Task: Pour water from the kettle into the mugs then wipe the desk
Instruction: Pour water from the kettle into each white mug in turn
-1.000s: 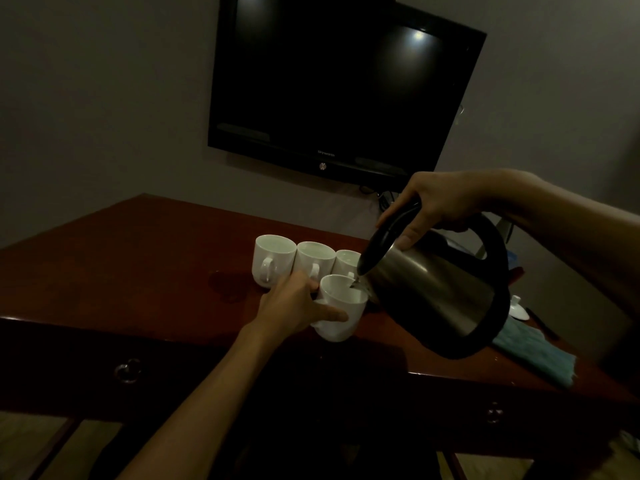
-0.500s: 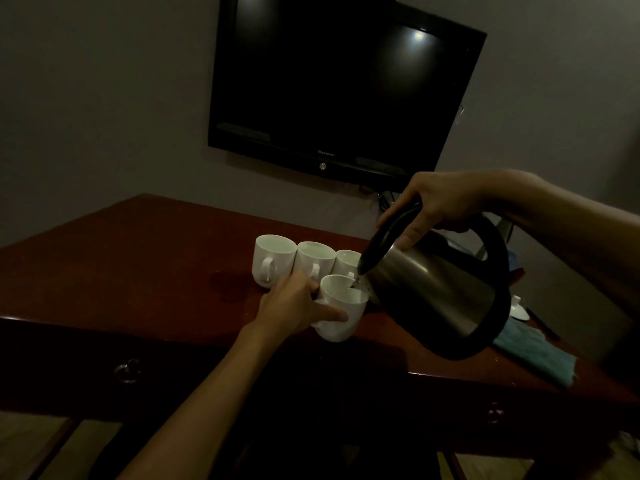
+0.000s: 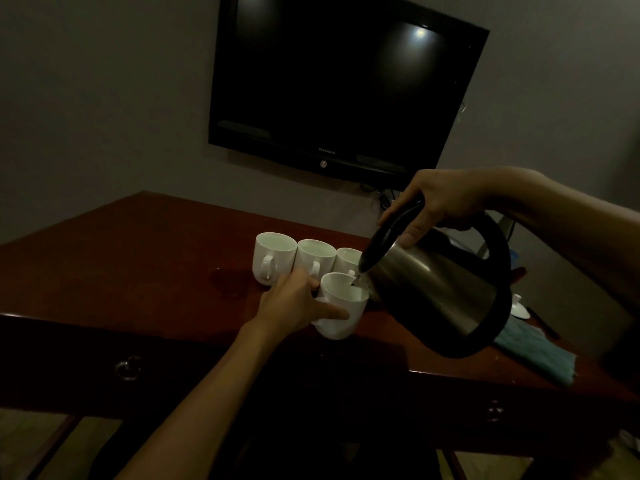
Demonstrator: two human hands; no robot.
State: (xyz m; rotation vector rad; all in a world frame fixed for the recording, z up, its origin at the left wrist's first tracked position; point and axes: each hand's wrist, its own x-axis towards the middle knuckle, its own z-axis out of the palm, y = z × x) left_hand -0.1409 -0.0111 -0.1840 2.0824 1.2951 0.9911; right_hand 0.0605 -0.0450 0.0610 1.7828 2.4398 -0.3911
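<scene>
Two bare forearms, no sleeves; left grip (image 3: 294, 303) and right grip (image 3: 440, 202) without gloves, rings or watch

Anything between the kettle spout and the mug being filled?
Nothing visible: the kettle spout sits right over the rim of the front mug, which the left hand holds; the right hand grips the handle.

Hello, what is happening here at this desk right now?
A person is pouring from a steel kettle, tilted by the right hand, into a white mug that the left hand grips near the desk edge. Three more mugs stand behind. A small puddle and a teal cloth lie on the desk.
</scene>
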